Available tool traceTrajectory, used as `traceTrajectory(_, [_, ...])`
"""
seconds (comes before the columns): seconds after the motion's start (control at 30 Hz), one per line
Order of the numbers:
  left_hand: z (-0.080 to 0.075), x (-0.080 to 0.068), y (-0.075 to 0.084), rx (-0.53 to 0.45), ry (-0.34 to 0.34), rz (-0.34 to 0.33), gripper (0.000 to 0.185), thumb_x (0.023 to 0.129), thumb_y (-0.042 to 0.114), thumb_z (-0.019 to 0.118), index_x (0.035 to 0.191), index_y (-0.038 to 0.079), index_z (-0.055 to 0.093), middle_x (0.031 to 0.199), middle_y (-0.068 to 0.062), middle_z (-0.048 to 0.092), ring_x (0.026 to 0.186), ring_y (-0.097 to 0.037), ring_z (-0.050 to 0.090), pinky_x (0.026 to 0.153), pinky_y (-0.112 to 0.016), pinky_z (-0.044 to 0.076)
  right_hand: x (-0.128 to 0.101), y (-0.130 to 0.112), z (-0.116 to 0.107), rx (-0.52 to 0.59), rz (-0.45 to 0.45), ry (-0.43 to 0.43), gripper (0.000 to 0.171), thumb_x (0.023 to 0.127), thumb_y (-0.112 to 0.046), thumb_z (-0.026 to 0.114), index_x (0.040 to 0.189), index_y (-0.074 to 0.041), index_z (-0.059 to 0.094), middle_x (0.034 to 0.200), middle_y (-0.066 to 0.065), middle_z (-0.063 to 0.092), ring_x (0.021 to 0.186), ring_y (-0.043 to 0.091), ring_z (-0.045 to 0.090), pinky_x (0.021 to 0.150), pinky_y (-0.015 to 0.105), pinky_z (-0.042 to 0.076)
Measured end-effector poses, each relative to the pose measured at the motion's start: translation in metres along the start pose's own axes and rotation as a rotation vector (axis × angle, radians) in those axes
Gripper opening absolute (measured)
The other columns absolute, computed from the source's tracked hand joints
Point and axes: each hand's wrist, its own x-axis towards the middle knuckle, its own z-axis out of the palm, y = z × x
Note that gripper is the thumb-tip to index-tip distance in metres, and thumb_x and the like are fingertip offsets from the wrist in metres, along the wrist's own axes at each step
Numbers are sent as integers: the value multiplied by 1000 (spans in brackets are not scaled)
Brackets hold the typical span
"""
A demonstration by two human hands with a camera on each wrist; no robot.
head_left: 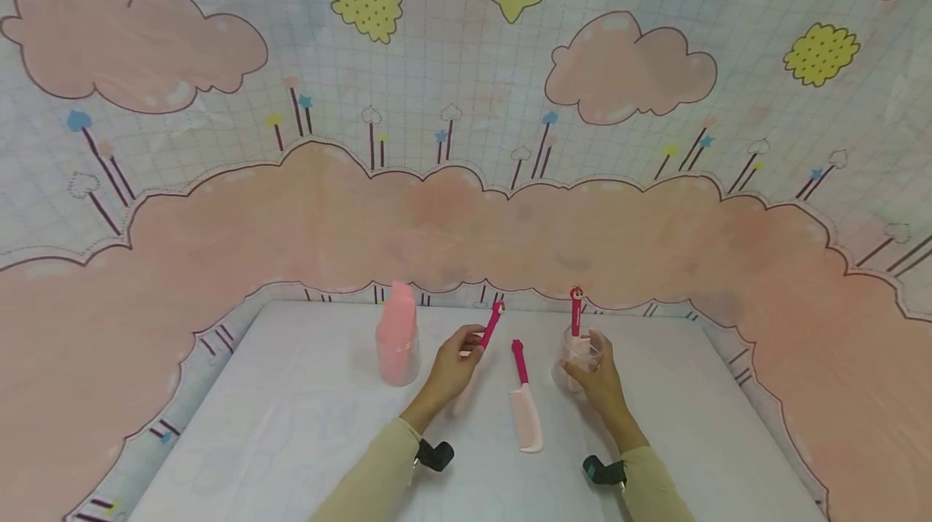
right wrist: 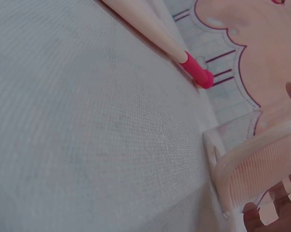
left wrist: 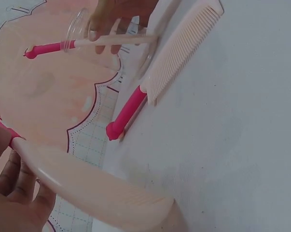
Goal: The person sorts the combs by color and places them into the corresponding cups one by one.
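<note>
Head view: left hand point(head_left: 453, 366) grips a pink comb point(head_left: 476, 360) tilted on the table point(head_left: 291, 425); right hand point(head_left: 599, 380) holds the clear cup point(head_left: 578, 356), one comb point(head_left: 576, 313) already inside.
Left wrist: fingers point(left wrist: 17, 186) wrapped around the comb handle; a third comb point(left wrist: 176, 55) lies loose.
Right wrist: fingers point(right wrist: 268, 215) against the cup.
Progress: one in, two left.

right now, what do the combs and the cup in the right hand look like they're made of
Combs: apparently moulded plastic, matte pale pink teeth with glossier magenta handles, thin even teeth. Cup held by the right hand: clear plastic or glass, cannot tell which; the comb inside shows through its wall.
</note>
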Motion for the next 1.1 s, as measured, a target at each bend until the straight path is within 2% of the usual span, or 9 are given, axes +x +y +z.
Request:
traceTrajectory(0.27, [-3, 0, -1, -28, -4, 16, 28, 98, 0, 51, 123, 8, 55, 110, -16, 68, 100, -25, 65, 77, -23, 52, 0, -1, -1, -1, 6, 1, 90, 85, -30, 76, 153, -20, 18, 162, 13, 21, 146, 41, 23, 120, 58, 22])
traceTrajectory(0.4, [-4, 2, -4, -52, 0, -18, 28, 98, -2, 47, 124, 8, 54, 108, -17, 69, 99, -25, 66, 78, -22, 49, 0, -2, 0, -11, 21, 3, 91, 85, -32, 76, 154, -21, 18, 162, 12, 21, 146, 42, 24, 119, 60, 24])
traceTrajectory(0.5, [-4, 3, -7, -86, 10, -52, 25, 98, -2, 45, 120, 6, 53, 107, -18, 69, 99, -26, 67, 82, -26, 51, 0, -2, 1, -13, 25, 6, 91, 85, -31, 76, 154, -21, 18, 162, 12, 21, 145, 42, 25, 118, 60, 24])
traceTrajectory(0.63, [-4, 3, -11, -127, 26, -75, 19, 97, -1, 50, 115, 3, 55, 107, -20, 69, 101, -28, 66, 86, -32, 53, 2, -1, 1, -11, 27, 10, 91, 84, -30, 77, 153, -21, 18, 161, 12, 22, 144, 42, 27, 118, 60, 25])
traceTrajectory(0.73, [-8, 1, -1, -138, 15, -85, 19, 95, -1, 55, 114, -1, 56, 108, -24, 67, 102, -31, 65, 85, -31, 54, 3, 0, 2, -8, 20, 12, 91, 84, -29, 77, 153, -20, 18, 161, 13, 22, 143, 42, 27, 118, 60, 25])
traceTrajectory(0.8, [-9, 0, -1, -141, 11, -82, 21, 94, 0, 58, 115, -2, 56, 107, -24, 67, 102, -32, 65, 83, -29, 54, 3, 0, 2, -5, 14, 12, 91, 84, -29, 77, 153, -20, 18, 161, 13, 22, 143, 42, 27, 118, 60, 25])
traceTrajectory(0.87, [-9, 1, -1, -130, 15, -72, 21, 93, 1, 61, 113, -1, 56, 106, -23, 69, 101, -31, 65, 81, -27, 54, 3, 0, 2, -5, 10, 11, 91, 85, -29, 77, 154, -20, 18, 161, 13, 22, 143, 42, 27, 118, 60, 24])
traceTrajectory(0.97, [-6, 5, -13, -115, 35, -56, 20, 93, 3, 63, 112, 4, 57, 104, -20, 71, 97, -24, 66, 80, -25, 54, 4, 0, 2, -10, 14, 9, 91, 85, -31, 77, 154, -20, 17, 162, 13, 21, 144, 43, 26, 118, 60, 24])
traceTrajectory(1.1, [-6, 7, -11, -84, 36, -49, 26, 92, 4, 64, 117, 7, 58, 104, -18, 73, 94, -20, 66, 80, -25, 54, 4, 0, 2, -14, 16, 9, 92, 85, -31, 77, 154, -20, 17, 162, 13, 21, 145, 44, 25, 118, 60, 24])
